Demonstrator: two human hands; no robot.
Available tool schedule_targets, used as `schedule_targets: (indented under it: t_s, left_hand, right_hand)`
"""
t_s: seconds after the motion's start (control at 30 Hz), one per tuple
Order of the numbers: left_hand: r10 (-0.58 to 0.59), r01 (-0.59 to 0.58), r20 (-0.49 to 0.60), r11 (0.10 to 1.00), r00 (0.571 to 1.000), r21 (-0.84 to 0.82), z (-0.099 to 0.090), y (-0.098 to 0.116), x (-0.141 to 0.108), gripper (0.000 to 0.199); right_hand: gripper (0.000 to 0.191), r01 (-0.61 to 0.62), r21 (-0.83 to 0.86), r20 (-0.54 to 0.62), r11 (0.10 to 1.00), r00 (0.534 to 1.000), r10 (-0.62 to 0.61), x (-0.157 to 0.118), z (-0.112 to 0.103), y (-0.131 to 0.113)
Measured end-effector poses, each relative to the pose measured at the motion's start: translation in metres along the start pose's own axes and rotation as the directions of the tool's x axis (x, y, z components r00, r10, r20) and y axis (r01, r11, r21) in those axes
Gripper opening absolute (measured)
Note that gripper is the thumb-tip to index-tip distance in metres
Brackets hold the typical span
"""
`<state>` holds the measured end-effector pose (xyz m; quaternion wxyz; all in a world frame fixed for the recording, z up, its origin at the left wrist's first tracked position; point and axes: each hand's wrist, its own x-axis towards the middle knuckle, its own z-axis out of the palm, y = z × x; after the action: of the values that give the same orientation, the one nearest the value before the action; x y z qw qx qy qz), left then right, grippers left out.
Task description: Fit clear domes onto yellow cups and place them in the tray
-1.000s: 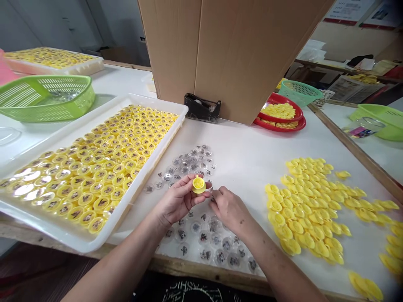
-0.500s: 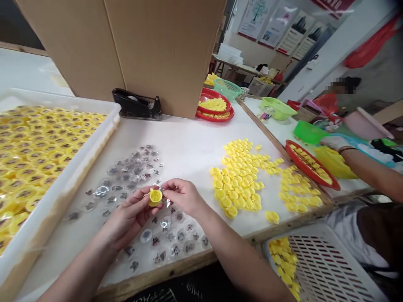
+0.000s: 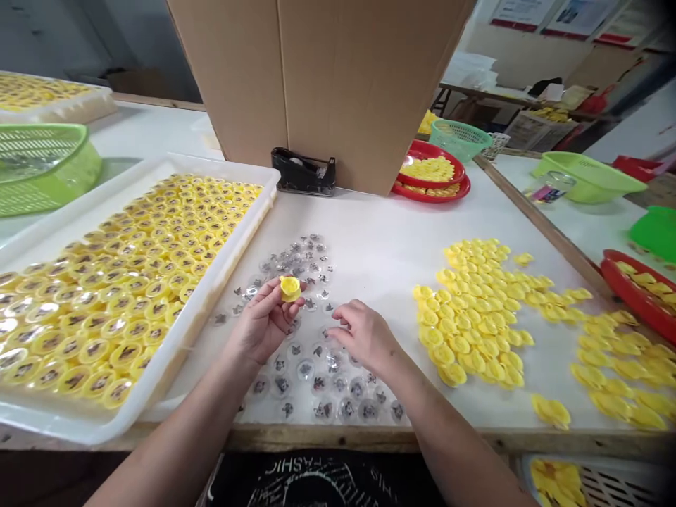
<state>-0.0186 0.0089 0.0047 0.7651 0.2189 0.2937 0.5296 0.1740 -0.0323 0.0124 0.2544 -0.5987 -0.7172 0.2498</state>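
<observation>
Between the thumb and fingers of my left hand (image 3: 264, 325) is a small round yellow plastic piece (image 3: 290, 286), its hollow side facing up. My right hand (image 3: 365, 334) hovers just right of it, thumb and index finger apart, with nothing visible between them. Under and around both hands lie many clear plastic discs (image 3: 305, 370) with small dark printed figures. A heap of yellow plastic pieces (image 3: 475, 317) like the held one is spread on the white table to the right.
At the left stands a white tray (image 3: 248, 224) filled with yellow pieces bearing printed discs. Behind are a black tape dispenser (image 3: 303, 172), a tall cardboard sheet (image 3: 338, 91) and stacked red plates (image 3: 438, 193). A light green basket (image 3: 79, 169) sits at the far left.
My right hand has moved away from the yellow piece, and its fingers have parted. My left hand still holds the piece. The view has turned left, bringing more of the tray in.
</observation>
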Motion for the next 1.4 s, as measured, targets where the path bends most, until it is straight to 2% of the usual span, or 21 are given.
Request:
schedule_targets:
  t_s: [0.07, 0.13, 0.23, 0.37, 0.43, 0.5, 0.57, 0.6, 0.67, 0.77, 0.87, 1.03, 1.17, 1.27, 1.4]
  left_hand:
    - [-0.015, 0.015, 0.008, 1.000, 1.000, -0.012, 0.000, 0.000, -0.001, 0.023]
    - [-0.037, 0.038, 0.017, 0.999, 0.999, -0.017, 0.000, -0.001, -0.002, 0.024]
    - [-0.056, 0.057, 0.035, 0.998, 0.998, -0.024, 0.001, 0.000, -0.003, 0.025]
    - [-0.072, 0.073, 0.032, 0.997, 0.997, -0.029, 0.004, -0.002, -0.004, 0.024]
    - [-0.097, 0.098, 0.034, 0.995, 0.995, -0.031, 0.006, -0.005, -0.005, 0.023]
    - [-0.144, 0.145, 0.051, 0.989, 0.988, -0.030, 0.009, -0.009, -0.008, 0.023]
    - [-0.193, 0.196, 0.087, 0.980, 0.977, -0.027, 0.010, -0.015, -0.010, 0.023]
    - [-0.210, 0.214, 0.108, 0.976, 0.972, -0.027, 0.011, -0.018, -0.011, 0.023]
    - [-0.216, 0.222, 0.140, 0.975, 0.966, -0.031, 0.011, -0.021, -0.012, 0.023]
    - [-0.177, 0.184, 0.129, 0.982, 0.976, -0.045, 0.010, -0.022, -0.011, 0.023]
    - [-0.135, 0.140, 0.100, 0.989, 0.986, -0.044, 0.010, -0.019, -0.011, 0.025]
    - [-0.107, 0.104, 0.119, 0.994, 0.987, 0.029, 0.011, -0.019, -0.012, 0.029]
    - [-0.089, 0.080, 0.146, 0.994, 0.985, 0.069, 0.012, -0.019, -0.014, 0.039]
    - [-0.088, 0.077, 0.160, 0.994, 0.983, 0.077, 0.013, -0.019, -0.015, 0.038]
    - [-0.101, 0.088, 0.158, 0.992, 0.982, 0.087, 0.013, -0.019, -0.016, 0.037]
  right_hand:
    - [0.016, 0.036, -0.091, 0.054, 0.995, 0.998, -0.032, -0.001, 0.007, -0.007]
    - [0.014, 0.065, -0.143, 0.088, 0.988, 0.995, -0.053, -0.001, 0.011, -0.010]
    - [0.015, 0.079, -0.144, 0.092, 0.986, 0.994, -0.066, 0.000, 0.014, -0.007]
    - [0.012, 0.068, -0.079, 0.037, 0.995, 0.997, -0.065, 0.004, 0.010, -0.001]
    - [0.006, 0.063, -0.022, -0.047, 0.998, 0.997, -0.064, 0.007, 0.005, -0.002]
    - [0.009, 0.095, 0.040, -0.210, 0.995, 0.974, -0.085, 0.010, -0.002, -0.007]
    - [0.015, 0.182, 0.035, -0.373, 0.983, 0.914, -0.156, 0.013, -0.008, -0.015]
    - [0.018, 0.234, -0.002, -0.414, 0.972, 0.885, -0.214, 0.014, -0.009, -0.019]
    - [0.025, 0.321, -0.095, -0.394, 0.942, 0.857, -0.332, 0.014, -0.008, -0.025]
    - [0.032, 0.385, -0.140, -0.282, 0.912, 0.867, -0.410, 0.009, -0.002, -0.030]
    - [0.032, 0.382, -0.101, -0.241, 0.919, 0.887, -0.395, 0.004, 0.000, -0.028]
    - [0.022, 0.312, 0.058, -0.266, 0.948, 0.920, -0.286, 0.005, -0.005, -0.029]
    - [0.033, 0.223, 0.128, -0.228, 0.966, 0.955, -0.191, 0.006, -0.011, -0.032]
    - [0.026, 0.239, 0.102, -0.202, 0.966, 0.955, -0.216, 0.006, -0.016, -0.035]
    - [0.029, 0.268, 0.061, -0.191, 0.962, 0.949, -0.252, 0.005, -0.021, -0.039]
